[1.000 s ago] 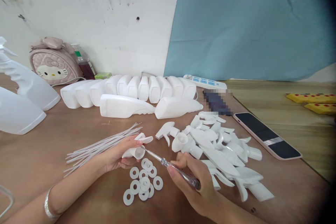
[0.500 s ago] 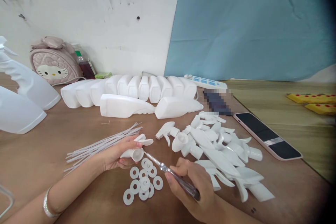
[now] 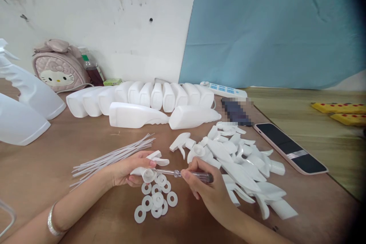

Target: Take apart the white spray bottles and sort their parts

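Observation:
My left hand [image 3: 128, 169] is closed around a white trigger spray head [image 3: 148, 175], its round collar opening facing me and its trigger sticking out to the right. In my right hand [image 3: 204, 183] is a screwdriver [image 3: 168, 173] with a clear handle, lying almost level. Its metal shaft reaches left to the spray head; the exact spot where the tip touches is hard to make out. Below my hands lie several flat white ring washers [image 3: 157, 199]. Thin white tubes [image 3: 111, 158] lie in a bundle behind my left forearm.
A heap of spray heads [image 3: 243, 164] lies to the right, beside a phone [image 3: 291, 148] and another dark device [image 3: 236, 111]. White bottles [image 3: 137, 115] lie in rows at the back. Larger bottles [image 3: 28, 87] stand at left, near a pink bag [image 3: 58, 66]. A power strip [image 3: 224, 89] is behind.
My right hand has risen slightly, turning the screwdriver from a slant to nearly level. The spray head in my left hand has shifted a little downward and tilted.

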Motion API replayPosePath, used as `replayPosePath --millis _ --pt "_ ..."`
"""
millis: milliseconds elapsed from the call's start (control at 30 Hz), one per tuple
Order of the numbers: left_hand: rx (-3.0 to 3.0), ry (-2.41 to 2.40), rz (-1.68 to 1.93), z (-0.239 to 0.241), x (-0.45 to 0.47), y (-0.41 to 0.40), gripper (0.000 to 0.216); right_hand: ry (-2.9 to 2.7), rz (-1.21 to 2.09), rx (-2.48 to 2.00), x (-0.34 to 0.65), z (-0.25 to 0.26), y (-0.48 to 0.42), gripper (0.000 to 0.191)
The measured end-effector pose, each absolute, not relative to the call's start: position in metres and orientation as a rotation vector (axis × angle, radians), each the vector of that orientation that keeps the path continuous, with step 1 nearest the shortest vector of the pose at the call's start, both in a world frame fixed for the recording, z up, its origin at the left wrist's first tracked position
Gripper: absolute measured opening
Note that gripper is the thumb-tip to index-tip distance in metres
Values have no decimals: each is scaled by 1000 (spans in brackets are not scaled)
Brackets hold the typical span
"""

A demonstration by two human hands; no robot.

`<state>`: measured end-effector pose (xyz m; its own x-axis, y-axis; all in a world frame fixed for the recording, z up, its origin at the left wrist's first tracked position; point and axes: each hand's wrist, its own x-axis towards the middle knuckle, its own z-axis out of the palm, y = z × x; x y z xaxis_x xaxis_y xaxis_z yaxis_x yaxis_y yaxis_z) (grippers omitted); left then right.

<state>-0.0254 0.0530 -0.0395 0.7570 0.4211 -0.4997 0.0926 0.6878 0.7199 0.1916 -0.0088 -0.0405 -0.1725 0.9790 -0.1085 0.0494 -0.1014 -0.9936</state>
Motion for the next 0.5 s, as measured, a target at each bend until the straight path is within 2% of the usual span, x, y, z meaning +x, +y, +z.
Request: replayPosePath --millis 133,300,500 --pt "839 740 203 -34 -23 52 38 -1235 1446 -1160 191 -44 -7 33" --pt "1012 824 230 -36 -19 44 42 -1054 1550 -997 188 -49 -7 19" --pt "1239 926 258 -29 -14 35 49 -1178 1472 -987 187 -43 -9 13"
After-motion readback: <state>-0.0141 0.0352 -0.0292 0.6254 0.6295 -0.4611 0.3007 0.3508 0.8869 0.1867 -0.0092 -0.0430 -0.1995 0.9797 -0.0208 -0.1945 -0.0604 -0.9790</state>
